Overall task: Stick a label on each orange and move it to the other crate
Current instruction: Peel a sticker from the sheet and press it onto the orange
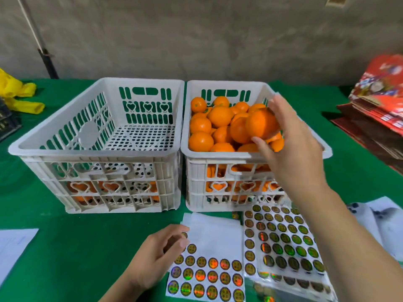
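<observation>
You hold one orange (261, 125) in your right hand (292, 153), just above the full crate (218, 162). Your left hand (157, 256) pinches at a label on the sticker sheet (207, 264), fingers curled. The orange could slip and fall back, because only your fingertips hold it.

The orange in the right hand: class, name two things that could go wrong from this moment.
1. The right hand holds the orange by its fingertips above the full crate; it might slip.
2. The left hand pinches at the sticker sheet; a label may tear or lift crooked.
</observation>
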